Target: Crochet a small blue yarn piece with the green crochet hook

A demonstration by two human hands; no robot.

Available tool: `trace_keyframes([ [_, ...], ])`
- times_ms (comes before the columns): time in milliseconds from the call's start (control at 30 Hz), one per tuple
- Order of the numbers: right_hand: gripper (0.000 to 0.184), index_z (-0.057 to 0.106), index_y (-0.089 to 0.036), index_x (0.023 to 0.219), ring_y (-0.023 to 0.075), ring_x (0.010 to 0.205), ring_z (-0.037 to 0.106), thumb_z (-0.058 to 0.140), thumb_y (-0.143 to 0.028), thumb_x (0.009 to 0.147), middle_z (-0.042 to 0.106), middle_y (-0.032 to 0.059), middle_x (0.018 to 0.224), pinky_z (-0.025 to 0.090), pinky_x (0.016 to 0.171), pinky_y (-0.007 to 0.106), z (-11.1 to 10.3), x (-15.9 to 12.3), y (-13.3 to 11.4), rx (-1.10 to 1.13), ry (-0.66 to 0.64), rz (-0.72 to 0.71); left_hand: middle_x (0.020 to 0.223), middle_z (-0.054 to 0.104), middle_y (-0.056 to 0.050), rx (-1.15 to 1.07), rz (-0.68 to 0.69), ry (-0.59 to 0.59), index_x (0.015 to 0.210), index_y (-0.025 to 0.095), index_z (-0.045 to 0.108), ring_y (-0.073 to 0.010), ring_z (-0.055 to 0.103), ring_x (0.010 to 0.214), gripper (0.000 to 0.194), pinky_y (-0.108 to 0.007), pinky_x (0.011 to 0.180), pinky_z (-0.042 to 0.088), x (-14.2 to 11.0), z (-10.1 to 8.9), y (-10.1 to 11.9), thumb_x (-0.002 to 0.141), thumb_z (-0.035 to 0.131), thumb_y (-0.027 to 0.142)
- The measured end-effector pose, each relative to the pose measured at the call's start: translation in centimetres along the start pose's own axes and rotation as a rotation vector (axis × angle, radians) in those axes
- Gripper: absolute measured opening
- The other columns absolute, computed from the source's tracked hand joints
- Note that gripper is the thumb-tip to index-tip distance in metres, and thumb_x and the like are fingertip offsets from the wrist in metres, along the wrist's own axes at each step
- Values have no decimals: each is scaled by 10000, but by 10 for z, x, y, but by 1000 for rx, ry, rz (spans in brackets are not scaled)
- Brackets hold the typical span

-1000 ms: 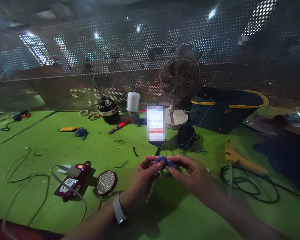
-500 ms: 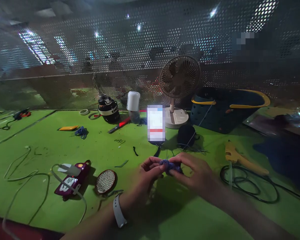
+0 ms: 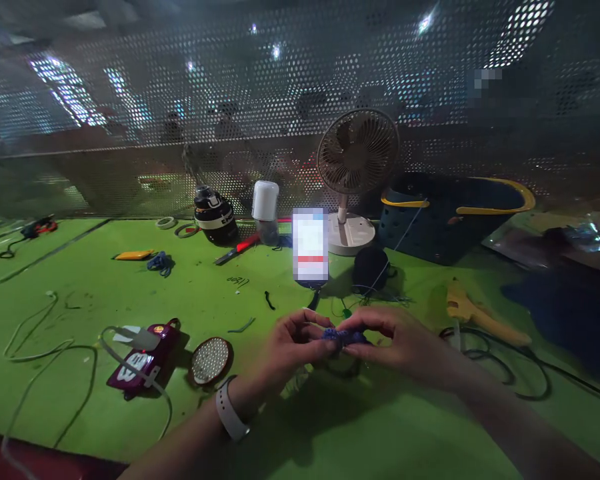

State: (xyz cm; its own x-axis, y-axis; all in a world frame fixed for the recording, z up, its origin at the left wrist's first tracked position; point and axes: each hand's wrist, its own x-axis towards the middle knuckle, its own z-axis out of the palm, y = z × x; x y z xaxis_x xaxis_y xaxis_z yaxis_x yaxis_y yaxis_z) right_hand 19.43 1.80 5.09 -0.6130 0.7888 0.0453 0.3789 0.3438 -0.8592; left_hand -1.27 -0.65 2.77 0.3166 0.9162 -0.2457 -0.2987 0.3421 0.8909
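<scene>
Both hands pinch a small blue-purple yarn piece (image 3: pixel 344 336), knobbly like knitting or crochet, above the green table. My left hand (image 3: pixel 300 340) has its thumb and fingers closed on the piece's left end. At the right end, my right hand (image 3: pixel 395 340) grips it between thumb and forefinger. A dark loop hangs just under the piece; its kind is hard to make out. Right behind the hands shows a small green object (image 3: pixel 347 313). Farther back sits a dark ball of yarn (image 3: pixel 371 271), with a thin strand rising to the right. A lit phone (image 3: pixel 310 245) stands upright beside it.
A desk fan (image 3: pixel 357 153) and a dark basket with yellow handles (image 3: pixel 430 227) stand at the back. To the right lies a yellow glue gun (image 3: pixel 485 320) with a coiled cable. A purple power bank (image 3: pixel 145 360) and a round studded disc (image 3: pixel 211 361) lie left.
My hands have lowered slightly with the yarn piece, which now lies more level between them. The dark loop below it and the green object behind have come into view.
</scene>
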Motion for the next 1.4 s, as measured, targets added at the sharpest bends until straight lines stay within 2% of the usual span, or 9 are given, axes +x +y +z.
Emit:
trace_keyframes([
  [233, 202, 667, -212, 1014, 188, 885, 694, 692, -282, 826, 733, 30, 930, 533, 776, 324, 2, 1, 3, 154, 137, 98, 701, 693, -14, -7, 32, 40, 876, 168, 759, -89, 580, 576, 312, -189, 494, 414, 1, 3, 1, 595, 880, 224],
  [433, 633, 430, -211, 1380, 172, 755, 684, 695, -253, 807, 695, -8, 790, 547, 699, 323, 5, 1, -1, 216, 192, 123, 740, 711, -28, -29, 33, 116, 797, 171, 768, -97, 582, 603, 243, -187, 499, 421, 0, 2, -5, 588, 874, 230],
  [567, 208, 677, -207, 1030, 187, 823, 690, 662, -301, 845, 728, 29, 879, 545, 732, 340, 7, -1, -3, 148, 135, 132, 714, 699, -11, -55, 63, 155, 772, 173, 748, -98, 595, 630, 203, -172, 506, 416, -1, 3, -4, 611, 862, 222],
  [633, 123, 691, -210, 911, 187, 834, 684, 640, -311, 865, 734, 28, 884, 535, 738, 336, 11, -1, -4, 92, 160, 127, 720, 702, -9, -78, 68, 172, 762, 169, 738, -90, 596, 627, 206, -165, 506, 411, -1, 5, -3, 613, 866, 232],
  [900, 114, 661, -208, 912, 183, 780, 683, 599, -296, 877, 722, 19, 829, 534, 671, 301, 23, 3, -2, 134, 243, 108, 678, 680, 16, -204, 43, 215, 704, 157, 681, -84, 602, 593, 317, -137, 441, 393, 1, 7, -5, 518, 922, 243],
  [1067, 94, 613, -245, 965, 213, 883, 701, 581, -236, 877, 724, 20, 902, 571, 726, 325, 30, 1, -2, 235, 285, 113, 660, 677, 33, -203, 80, 219, 712, 174, 677, -84, 605, 598, 265, -119, 416, 365, 0, 9, -6, 572, 895, 234],
  [1167, 101, 621, -251, 981, 211, 841, 700, 576, -259, 891, 727, 14, 894, 569, 709, 334, 36, -1, -3, 69, 306, 98, 677, 676, 36, -203, 109, 237, 713, 173, 671, -78, 599, 598, 275, -123, 426, 380, 0, 9, -8, 568, 895, 238],
  [1300, 189, 623, -238, 1086, 222, 902, 688, 551, -257, 912, 728, 54, 1008, 557, 786, 378, 47, -2, -2, -206, 404, -39, 684, 683, 20, -247, 122, 298, 711, 156, 661, -77, 586, 578, 327, -144, 445, 399, 2, 10, -10, 523, 915, 240],
  [1400, 185, 611, -218, 1076, 211, 880, 681, 523, -210, 914, 720, 59, 964, 557, 774, 361, 53, -2, -1, -287, 461, -120, 704, 707, 4, -271, 154, 321, 713, 149, 665, -93, 623, 639, 300, -170, 559, 468, 3, 11, -13, 548, 907, 216],
])
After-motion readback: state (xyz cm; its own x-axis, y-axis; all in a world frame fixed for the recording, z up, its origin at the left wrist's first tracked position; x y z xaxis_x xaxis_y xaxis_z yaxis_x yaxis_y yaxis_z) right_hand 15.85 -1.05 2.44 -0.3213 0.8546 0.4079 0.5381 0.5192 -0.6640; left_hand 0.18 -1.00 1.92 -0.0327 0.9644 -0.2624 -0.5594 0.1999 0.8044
